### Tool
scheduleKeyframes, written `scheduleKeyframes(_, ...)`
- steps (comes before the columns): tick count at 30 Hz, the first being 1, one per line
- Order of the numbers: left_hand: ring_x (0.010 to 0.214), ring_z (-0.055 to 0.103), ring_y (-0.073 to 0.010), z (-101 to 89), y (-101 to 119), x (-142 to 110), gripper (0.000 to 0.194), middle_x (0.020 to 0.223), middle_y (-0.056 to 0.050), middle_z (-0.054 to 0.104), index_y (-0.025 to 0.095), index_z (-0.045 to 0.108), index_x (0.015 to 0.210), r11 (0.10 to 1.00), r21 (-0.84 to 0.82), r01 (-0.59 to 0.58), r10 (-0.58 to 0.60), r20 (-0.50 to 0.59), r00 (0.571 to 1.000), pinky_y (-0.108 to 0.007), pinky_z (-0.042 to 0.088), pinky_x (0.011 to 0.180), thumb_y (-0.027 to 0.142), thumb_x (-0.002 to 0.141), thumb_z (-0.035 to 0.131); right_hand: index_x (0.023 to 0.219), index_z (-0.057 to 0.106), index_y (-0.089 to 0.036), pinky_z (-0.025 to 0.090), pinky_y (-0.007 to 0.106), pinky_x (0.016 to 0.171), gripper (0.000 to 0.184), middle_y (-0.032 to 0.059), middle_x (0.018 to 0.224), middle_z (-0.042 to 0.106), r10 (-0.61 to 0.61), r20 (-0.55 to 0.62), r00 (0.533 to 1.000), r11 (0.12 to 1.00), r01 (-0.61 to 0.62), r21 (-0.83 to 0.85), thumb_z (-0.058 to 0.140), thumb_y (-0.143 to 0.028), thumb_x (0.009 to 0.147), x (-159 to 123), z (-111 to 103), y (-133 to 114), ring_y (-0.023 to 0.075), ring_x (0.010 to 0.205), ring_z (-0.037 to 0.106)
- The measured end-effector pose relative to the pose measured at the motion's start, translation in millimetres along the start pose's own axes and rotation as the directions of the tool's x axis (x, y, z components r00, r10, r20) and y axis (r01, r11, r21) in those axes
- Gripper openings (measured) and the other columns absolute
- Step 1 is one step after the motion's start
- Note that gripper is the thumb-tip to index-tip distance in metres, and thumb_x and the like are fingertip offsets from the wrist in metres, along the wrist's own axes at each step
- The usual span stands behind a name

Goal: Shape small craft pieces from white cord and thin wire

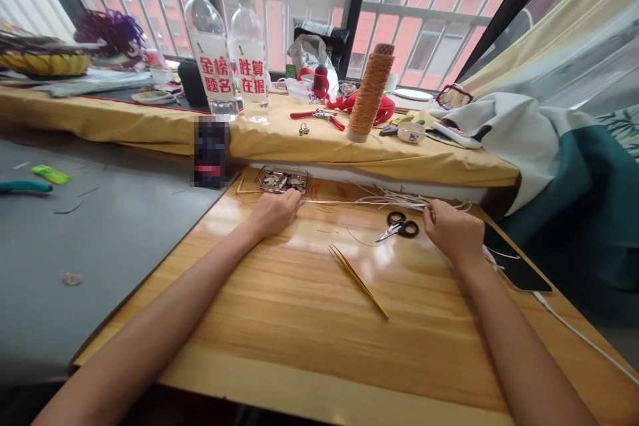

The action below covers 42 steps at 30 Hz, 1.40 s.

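Head view: pinching a white cord (pixel 332 202) in left hand (pixel 276 214), to the left of the scissors (pixel 398 228), and in right hand (pixel 455 231), just right of them; holding it taut beyond their handles, probably to keep it straight

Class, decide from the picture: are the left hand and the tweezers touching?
Apart: in the head view, wooden table shows between the left hand and the tweezers.
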<state>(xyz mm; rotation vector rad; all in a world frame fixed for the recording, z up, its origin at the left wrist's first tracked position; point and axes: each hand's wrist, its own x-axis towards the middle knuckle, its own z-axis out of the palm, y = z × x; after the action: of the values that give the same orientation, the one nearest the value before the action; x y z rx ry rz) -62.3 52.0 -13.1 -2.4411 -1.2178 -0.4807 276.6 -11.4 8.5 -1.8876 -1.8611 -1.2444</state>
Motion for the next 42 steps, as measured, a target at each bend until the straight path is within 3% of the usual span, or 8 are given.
scheduleKeyframes(5,0.055,0.051,-0.0121,1.5,-1.8,-0.2,0.031,0.075,-0.005,0.055,0.015,0.048,0.078,0.999,-0.007,-0.037,0.037,-0.025,0.999,-0.022,0.022,0.043,0.032,0.086,0.024,0.061,0.051,-0.016,0.016,0.023,0.044,0.025,0.0021,0.052,0.055,-0.008,-0.069,0.998,0.998,0.004,-0.057,0.038,-0.026,0.080,-0.9,-1.8,1.8,0.0112,0.044,0.044)
scheduleKeyframes(10,0.054,0.050,-0.0112,0.1,-1.7,-2.3,0.025,0.067,-0.002,0.054,0.015,0.049,0.070,0.996,-0.023,-0.085,0.082,-0.118,0.990,-0.023,0.024,0.043,0.026,0.083,0.031,0.060,0.051,-0.016,0.020,0.022,0.044,0.024,0.0003,0.050,0.055,-0.061,-0.148,0.987,0.998,0.057,-0.027,0.040,-0.025,0.080,0.8,-5.8,-6.9,0.0101,0.042,0.045)
scheduleKeyframes(19,0.054,0.050,-0.0117,-9.4,5.5,0.1,0.033,0.063,-0.002,0.052,0.015,0.049,0.064,0.998,0.038,-0.057,0.065,-0.257,0.964,-0.023,0.029,0.046,0.035,0.084,0.032,0.069,0.058,-0.015,0.026,0.022,0.048,0.015,-0.0016,0.052,0.057,-0.225,-0.273,0.935,0.955,0.267,0.130,0.046,-0.022,0.078,8.0,-26.0,-26.6,0.0097,0.045,0.048)
scheduleKeyframes(25,0.070,0.056,-0.0106,-17.6,36.4,-0.3,0.029,0.095,-0.004,0.056,0.016,0.045,0.099,0.975,-0.140,-0.171,0.134,-0.239,0.962,-0.020,0.035,0.049,0.037,0.085,0.033,0.066,0.057,-0.016,0.028,0.023,0.050,0.012,-0.0026,0.049,0.056,-0.292,-0.328,0.898,0.895,0.378,0.236,0.050,-0.021,0.076,8.1,-34.0,-34.3,0.0090,0.044,0.046)
scheduleKeyframes(29,0.067,0.056,-0.0110,-20.5,45.4,-3.1,0.018,0.087,-0.001,0.058,0.017,0.046,0.097,0.961,-0.185,-0.207,0.192,-0.098,0.977,-0.021,0.037,0.053,0.024,0.085,0.034,0.071,0.057,-0.015,0.029,0.022,0.050,0.008,-0.0015,0.052,0.058,-0.306,-0.360,0.881,0.872,0.412,0.266,0.052,-0.019,0.076,9.2,-39.0,-34.4,0.0093,0.045,0.047)
scheduleKeyframes(32,0.064,0.055,-0.0116,-23.1,43.2,-4.2,0.015,0.078,0.001,0.058,0.018,0.048,0.091,0.955,-0.200,-0.219,0.216,-0.037,0.976,-0.021,0.037,0.053,0.017,0.083,0.036,0.073,0.058,-0.015,0.029,0.022,0.049,0.010,-0.0008,0.053,0.059,-0.308,-0.366,0.878,0.872,0.414,0.260,0.050,-0.019,0.077,9.7,-39.8,-34.2,0.0094,0.046,0.048)
scheduleKeyframes(38,0.067,0.055,-0.0122,-27.3,44.0,-4.8,0.021,0.083,-0.001,0.058,0.017,0.045,0.101,0.907,-0.224,-0.356,0.350,-0.067,0.934,-0.021,0.037,0.054,0.018,0.080,0.038,0.085,0.060,-0.015,0.028,0.023,0.047,0.017,0.0005,0.064,0.064,-0.269,-0.260,0.927,0.932,0.319,0.171,0.046,-0.022,0.081,9.5,-32.4,-38.9,0.0090,0.046,0.050)
scheduleKeyframes(42,0.068,0.055,-0.0122,-25.4,48.0,-4.5,0.016,0.079,0.000,0.059,0.018,0.049,0.093,0.914,-0.296,-0.276,0.267,-0.072,0.961,-0.021,0.037,0.056,0.018,0.081,0.039,0.109,0.052,-0.013,0.028,0.023,0.042,0.030,0.0025,0.077,0.065,-0.149,-0.215,0.965,0.966,0.189,0.175,0.044,-0.021,0.081,5.8,-31.5,-53.0,0.0078,0.044,0.049)
